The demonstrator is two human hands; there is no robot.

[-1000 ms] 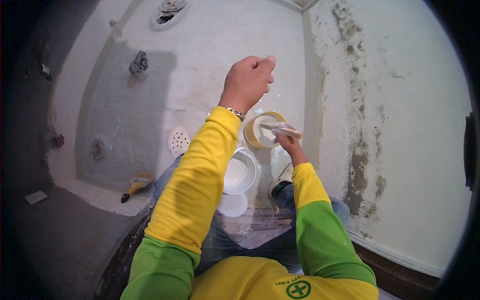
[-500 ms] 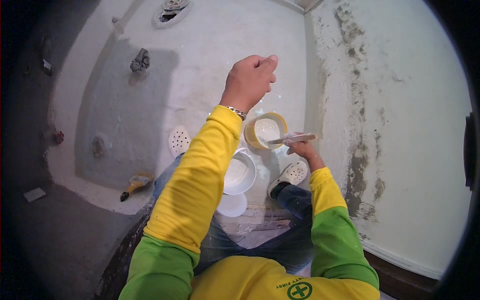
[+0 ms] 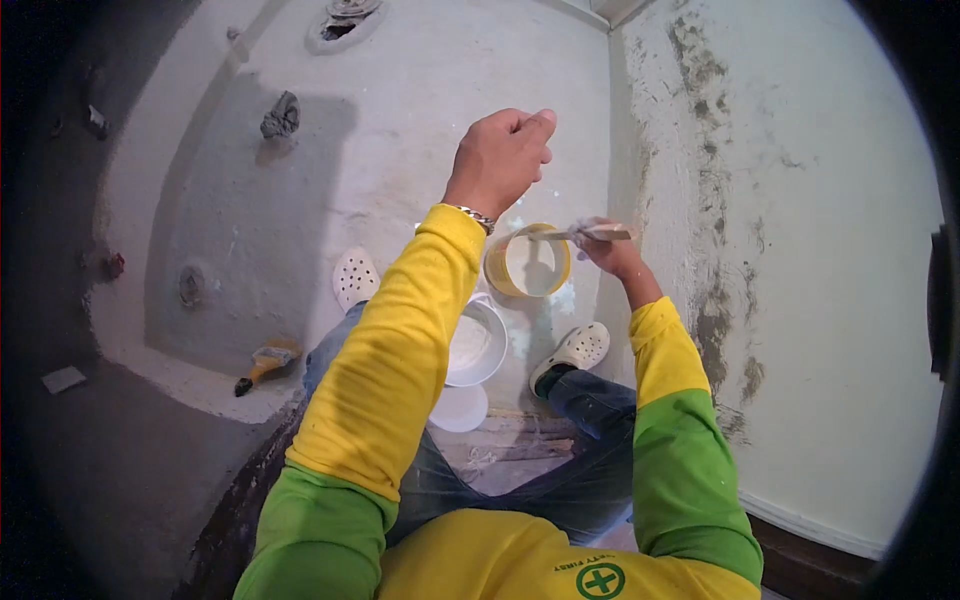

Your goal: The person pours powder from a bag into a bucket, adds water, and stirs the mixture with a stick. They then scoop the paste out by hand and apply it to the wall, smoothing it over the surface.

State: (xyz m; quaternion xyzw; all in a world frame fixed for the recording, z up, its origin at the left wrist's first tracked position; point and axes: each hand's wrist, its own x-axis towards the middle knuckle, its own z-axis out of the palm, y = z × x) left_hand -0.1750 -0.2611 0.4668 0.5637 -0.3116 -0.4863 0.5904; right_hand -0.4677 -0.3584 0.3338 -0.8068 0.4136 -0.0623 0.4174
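My left hand (image 3: 503,158) is raised in front of me with its fingers curled and pressed together; what lies inside, if anything, is hidden. My right hand (image 3: 607,250) grips a flat wooden stick (image 3: 612,235), its far end over the rim of a yellow bucket (image 3: 496,268). Pale, creamy liquid (image 3: 535,262) fills part of that bucket, which stands on the floor between my feet. Closer to me is a white bucket (image 3: 494,350) with white material inside, partly hidden by my left sleeve. A white round lid (image 3: 460,410) lies beside it.
A yellow-handled brush (image 3: 265,365) lies on the left ledge. Crumpled grey material (image 3: 281,115) sits on the floor, and a drain opening (image 3: 340,28) is at the far end. A stained wall (image 3: 820,260) rises on the right. White splashes (image 3: 562,300) mark the floor.
My right hand has moved up and away from me, carrying the stick from the bucket's near side to its far side. My left hand has stayed almost still.
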